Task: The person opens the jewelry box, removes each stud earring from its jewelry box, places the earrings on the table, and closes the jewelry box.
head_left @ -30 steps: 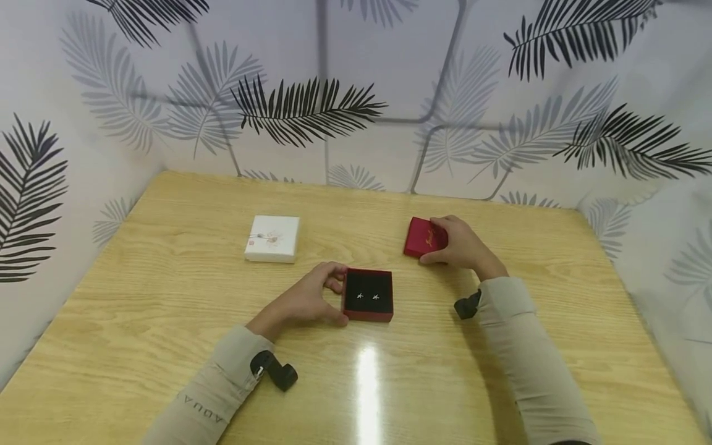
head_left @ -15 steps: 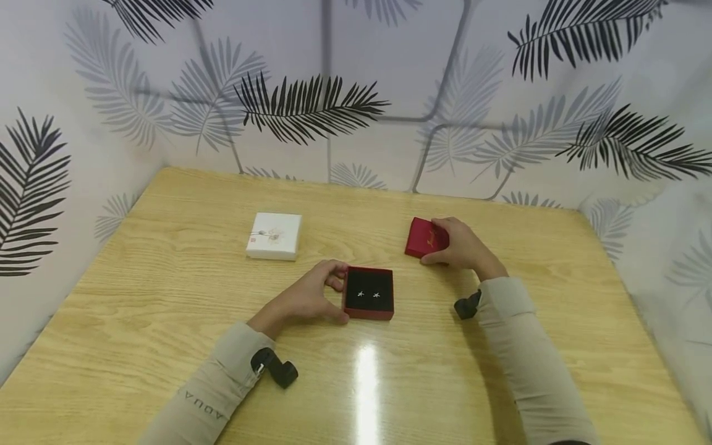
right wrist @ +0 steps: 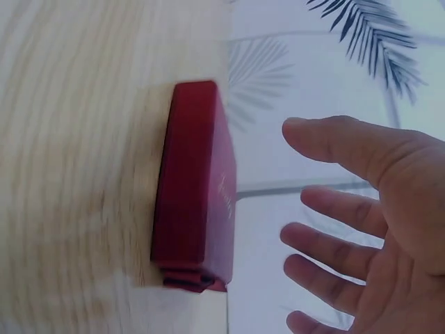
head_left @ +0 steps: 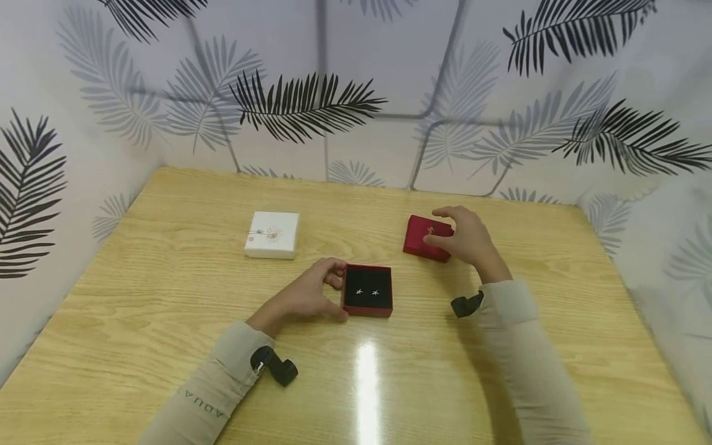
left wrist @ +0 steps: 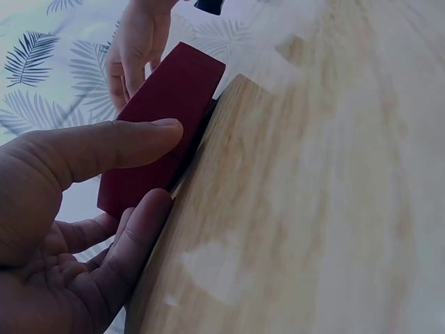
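My left hand (head_left: 303,298) grips the left side of an open red jewelry box (head_left: 367,313), thumb at the near corner and fingers at the far one. Inside, on a black pad (head_left: 368,278), sit two small silver star-shaped earrings (head_left: 375,292). In the left wrist view the thumb presses against the red box wall (left wrist: 158,94). A red box lid (head_left: 417,238) with gold lettering lies further back to the right. My right hand (head_left: 473,240) hovers over its right end with fingers spread. The right wrist view shows a gap between those fingers and the lid (right wrist: 186,181).
A white box (head_left: 272,235) with a flower print lies at the back left of the wooden table (head_left: 167,290). Behind the table stands a wall (head_left: 378,148) with a leaf pattern. A bright light reflection crosses the front middle of the tabletop.
My right hand has let go of the red lid and lifted slightly off it to the right, showing more of its top. The left hand and the jewelry box have stayed in place.
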Demonstrator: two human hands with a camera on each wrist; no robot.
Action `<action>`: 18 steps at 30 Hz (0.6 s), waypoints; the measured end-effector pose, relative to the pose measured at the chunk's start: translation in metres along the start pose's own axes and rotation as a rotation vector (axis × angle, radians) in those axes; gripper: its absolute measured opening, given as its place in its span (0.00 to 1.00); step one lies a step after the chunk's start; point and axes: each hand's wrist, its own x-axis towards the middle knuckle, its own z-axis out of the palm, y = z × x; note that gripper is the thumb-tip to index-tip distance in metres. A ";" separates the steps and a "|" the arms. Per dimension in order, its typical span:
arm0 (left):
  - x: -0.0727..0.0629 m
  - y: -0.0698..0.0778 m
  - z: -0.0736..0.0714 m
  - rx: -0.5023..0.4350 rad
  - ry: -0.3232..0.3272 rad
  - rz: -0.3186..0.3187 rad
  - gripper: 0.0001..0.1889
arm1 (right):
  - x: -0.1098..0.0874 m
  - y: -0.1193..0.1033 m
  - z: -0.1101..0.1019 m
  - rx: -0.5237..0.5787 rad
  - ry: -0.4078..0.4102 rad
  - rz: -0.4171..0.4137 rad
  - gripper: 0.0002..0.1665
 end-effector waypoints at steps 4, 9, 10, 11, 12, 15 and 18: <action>-0.001 -0.001 0.000 0.003 0.002 0.000 0.49 | -0.007 -0.010 0.003 0.007 -0.002 -0.002 0.35; -0.001 -0.003 0.001 0.003 0.002 -0.001 0.49 | -0.013 -0.018 0.009 -0.027 0.013 -0.024 0.33; 0.000 -0.003 0.001 0.004 0.001 -0.001 0.49 | -0.014 -0.020 0.009 -0.031 0.017 -0.031 0.33; 0.000 -0.003 0.001 0.002 0.000 -0.002 0.49 | -0.015 -0.022 0.010 -0.032 0.023 -0.039 0.32; 0.000 -0.003 0.001 0.002 -0.001 -0.002 0.49 | -0.017 -0.024 0.010 -0.031 0.028 -0.050 0.32; 0.000 -0.003 0.000 0.008 -0.003 0.000 0.49 | -0.022 -0.030 0.011 -0.036 0.041 -0.080 0.28; 0.000 -0.001 0.000 0.009 -0.002 -0.004 0.49 | -0.027 -0.036 0.013 -0.046 0.049 -0.125 0.23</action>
